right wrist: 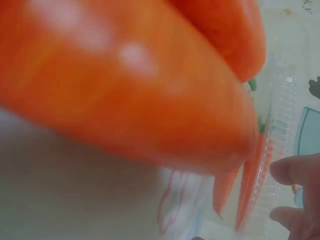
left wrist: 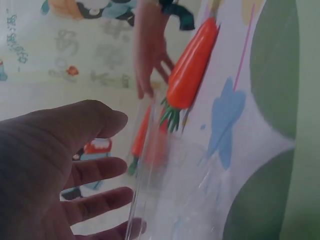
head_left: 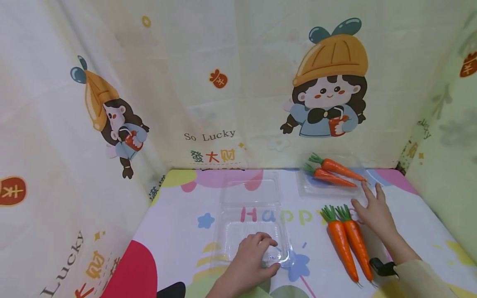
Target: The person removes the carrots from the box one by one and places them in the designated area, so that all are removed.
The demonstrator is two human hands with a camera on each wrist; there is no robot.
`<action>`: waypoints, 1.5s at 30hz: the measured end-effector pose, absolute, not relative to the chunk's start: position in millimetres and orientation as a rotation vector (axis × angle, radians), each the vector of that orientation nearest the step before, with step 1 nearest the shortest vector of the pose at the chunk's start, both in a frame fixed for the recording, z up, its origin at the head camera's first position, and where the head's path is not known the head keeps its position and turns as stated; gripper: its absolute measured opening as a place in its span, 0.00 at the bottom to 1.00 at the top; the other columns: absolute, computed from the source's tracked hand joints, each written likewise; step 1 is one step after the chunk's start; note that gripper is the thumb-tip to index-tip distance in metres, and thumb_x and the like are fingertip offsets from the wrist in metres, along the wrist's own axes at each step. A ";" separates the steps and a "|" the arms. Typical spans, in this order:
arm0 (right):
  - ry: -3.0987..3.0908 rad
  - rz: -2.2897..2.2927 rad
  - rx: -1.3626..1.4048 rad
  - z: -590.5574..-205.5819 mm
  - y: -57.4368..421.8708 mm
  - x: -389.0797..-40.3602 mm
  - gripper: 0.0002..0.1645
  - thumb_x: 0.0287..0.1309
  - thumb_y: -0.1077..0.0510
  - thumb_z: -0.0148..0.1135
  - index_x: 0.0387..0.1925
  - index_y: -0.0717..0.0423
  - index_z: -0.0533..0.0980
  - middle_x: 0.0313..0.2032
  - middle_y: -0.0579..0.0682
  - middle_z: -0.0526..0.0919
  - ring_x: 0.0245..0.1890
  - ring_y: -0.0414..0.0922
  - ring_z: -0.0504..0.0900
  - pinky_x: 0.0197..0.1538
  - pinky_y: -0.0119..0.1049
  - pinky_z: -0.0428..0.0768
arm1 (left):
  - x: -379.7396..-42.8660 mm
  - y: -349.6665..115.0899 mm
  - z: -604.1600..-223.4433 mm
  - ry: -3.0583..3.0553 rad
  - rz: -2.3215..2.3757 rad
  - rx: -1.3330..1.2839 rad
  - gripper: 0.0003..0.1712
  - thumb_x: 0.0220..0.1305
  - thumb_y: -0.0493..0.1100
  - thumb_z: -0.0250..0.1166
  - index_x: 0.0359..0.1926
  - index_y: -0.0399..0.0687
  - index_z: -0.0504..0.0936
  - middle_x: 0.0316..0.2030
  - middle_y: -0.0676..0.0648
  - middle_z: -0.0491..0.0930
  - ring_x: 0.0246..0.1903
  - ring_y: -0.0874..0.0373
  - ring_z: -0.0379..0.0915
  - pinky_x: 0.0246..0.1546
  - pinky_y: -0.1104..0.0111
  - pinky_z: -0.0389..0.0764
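In the head view my left hand (head_left: 250, 260) is over the near right part of a clear plastic clamshell box (head_left: 228, 231), whose lid lies folded back. Its thumb and fingers are spread apart in the left wrist view, beside the box wall. My right hand (head_left: 376, 210) reaches over the table with fingers extended, at the near right corner of a second clear box (head_left: 307, 190). Two carrots (head_left: 335, 179) with green tops lie inside that box. Whether the fingertips touch it, I cannot tell. Two more carrots (head_left: 348, 240) lie side by side on the table, left of my right forearm.
The table has a printed cloth (head_left: 179, 215) with "Happy" lettering and coloured shapes. Patterned curtains (head_left: 261, 82) hang behind and at both sides. A red shape (head_left: 130, 273) shows at the table's near left.
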State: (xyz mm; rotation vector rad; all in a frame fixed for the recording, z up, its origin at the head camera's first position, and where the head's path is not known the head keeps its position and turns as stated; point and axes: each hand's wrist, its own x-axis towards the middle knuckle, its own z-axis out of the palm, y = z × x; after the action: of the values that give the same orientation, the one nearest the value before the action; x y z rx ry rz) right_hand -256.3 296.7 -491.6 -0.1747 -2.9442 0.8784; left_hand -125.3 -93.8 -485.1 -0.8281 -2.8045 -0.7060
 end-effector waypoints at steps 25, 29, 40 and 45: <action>-3.003 0.888 -0.136 -477.2 291.0 -264.6 0.50 0.72 0.48 0.54 0.81 0.64 0.42 0.71 0.84 0.48 0.63 0.86 0.57 0.59 0.82 0.62 | -121.2 -68.7 -486.1 -2.992 -0.628 -1.057 0.22 0.71 0.46 0.67 0.63 0.71 0.80 0.65 0.53 0.73 0.63 0.54 0.71 0.59 0.57 0.77; -3.022 0.883 -0.119 -477.6 294.0 -262.6 0.50 0.72 0.47 0.54 0.81 0.63 0.42 0.70 0.84 0.49 0.63 0.85 0.57 0.58 0.82 0.63 | -121.4 -67.7 -486.8 -2.991 -0.663 -1.046 0.21 0.70 0.45 0.68 0.61 0.70 0.81 0.64 0.53 0.74 0.62 0.54 0.71 0.59 0.58 0.77; -3.023 0.906 -0.096 -479.3 298.9 -264.4 0.54 0.71 0.47 0.55 0.80 0.66 0.36 0.71 0.84 0.45 0.62 0.84 0.60 0.58 0.80 0.66 | -120.6 -67.7 -484.0 -2.959 -0.731 -1.026 0.21 0.68 0.39 0.68 0.57 0.65 0.82 0.62 0.50 0.73 0.58 0.51 0.72 0.53 0.63 0.79; -3.007 0.911 -0.137 -482.7 303.2 -263.4 0.57 0.70 0.48 0.56 0.79 0.67 0.32 0.72 0.84 0.40 0.60 0.85 0.60 0.57 0.78 0.68 | -121.4 -69.3 -484.5 -2.938 -0.704 -0.996 0.18 0.68 0.39 0.68 0.54 0.66 0.82 0.60 0.49 0.74 0.56 0.51 0.73 0.50 0.62 0.79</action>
State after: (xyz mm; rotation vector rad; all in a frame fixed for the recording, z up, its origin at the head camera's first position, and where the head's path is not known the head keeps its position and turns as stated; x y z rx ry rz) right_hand -263.4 303.2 -482.7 -0.1371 -3.0074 0.9113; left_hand -121.4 -69.3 -484.5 -0.9963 -2.9380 -0.7041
